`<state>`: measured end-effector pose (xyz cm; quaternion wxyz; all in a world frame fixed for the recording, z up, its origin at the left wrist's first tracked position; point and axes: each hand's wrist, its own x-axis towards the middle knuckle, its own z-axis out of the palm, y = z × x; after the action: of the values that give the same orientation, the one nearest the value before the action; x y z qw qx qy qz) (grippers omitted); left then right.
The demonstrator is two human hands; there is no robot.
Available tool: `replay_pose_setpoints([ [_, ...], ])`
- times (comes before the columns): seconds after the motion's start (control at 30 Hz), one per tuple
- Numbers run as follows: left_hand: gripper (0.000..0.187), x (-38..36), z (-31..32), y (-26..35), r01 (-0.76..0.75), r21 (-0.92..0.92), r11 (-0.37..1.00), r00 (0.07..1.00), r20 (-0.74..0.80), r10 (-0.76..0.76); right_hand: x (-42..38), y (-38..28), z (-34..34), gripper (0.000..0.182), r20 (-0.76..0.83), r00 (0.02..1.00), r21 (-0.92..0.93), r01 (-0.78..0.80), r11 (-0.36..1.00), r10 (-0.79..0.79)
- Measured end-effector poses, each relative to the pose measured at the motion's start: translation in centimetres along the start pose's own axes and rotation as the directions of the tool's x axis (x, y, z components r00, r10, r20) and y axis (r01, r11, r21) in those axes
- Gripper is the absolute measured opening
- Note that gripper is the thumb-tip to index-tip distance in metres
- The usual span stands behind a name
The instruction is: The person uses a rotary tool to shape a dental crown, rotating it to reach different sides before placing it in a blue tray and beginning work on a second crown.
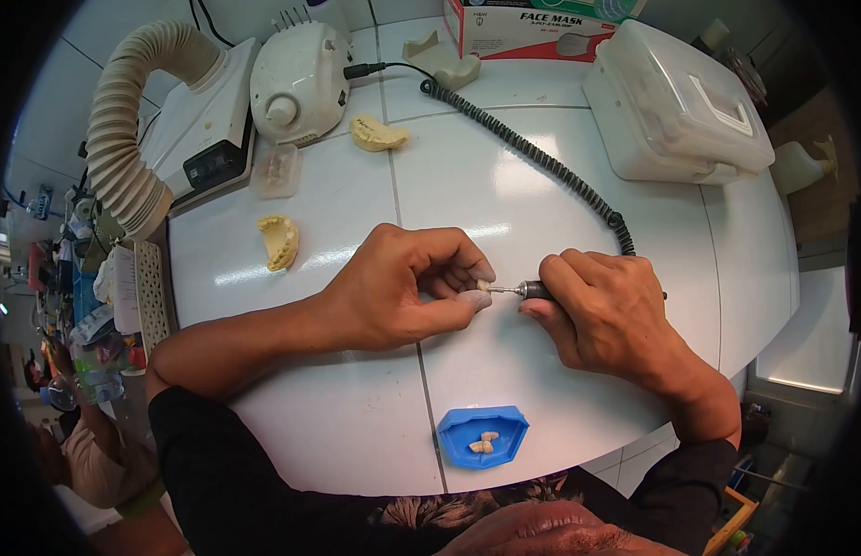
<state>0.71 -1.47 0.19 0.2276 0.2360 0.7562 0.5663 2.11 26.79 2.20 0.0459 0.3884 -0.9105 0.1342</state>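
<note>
My left hand (407, 292) pinches a small cream tooth piece (484, 284) between thumb and fingertips, just above the white table. My right hand (602, 310) grips a dark rotary handpiece (534, 291) whose thin bur tip touches the tooth piece from the right. A black coiled cord (532, 153) runs from the handpiece up to the white motor unit (299, 82). Near the table's front edge sits a blue tray (481, 433) with two small tooth pieces in it.
Two yellow dental casts lie on the table, one (280, 241) at the left and the other (377, 134) near the motor unit. A ribbed suction hose (125, 139) curves at the left. A white lidded box (676, 107) and a face mask carton (532, 28) stand at the back.
</note>
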Motion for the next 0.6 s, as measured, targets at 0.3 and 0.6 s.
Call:
replay_pose_setpoints([
  [0.3, 0.023, -0.02, 0.02, -0.03, -0.001, 0.000, 1.000, 1.000, -0.006, 0.001, 0.05, 0.03, -0.22, 0.038, 0.028, 1.000, 0.006, -0.010, 1.000, 0.010],
  [0.6, 0.024, -0.02, -0.05, 0.09, 0.012, 0.003, 1.000, 1.000, 0.007, -0.012, 0.10, 0.03, -0.20, 0.038, 0.023, 1.000, 0.009, -0.011, 1.000, 0.011],
])
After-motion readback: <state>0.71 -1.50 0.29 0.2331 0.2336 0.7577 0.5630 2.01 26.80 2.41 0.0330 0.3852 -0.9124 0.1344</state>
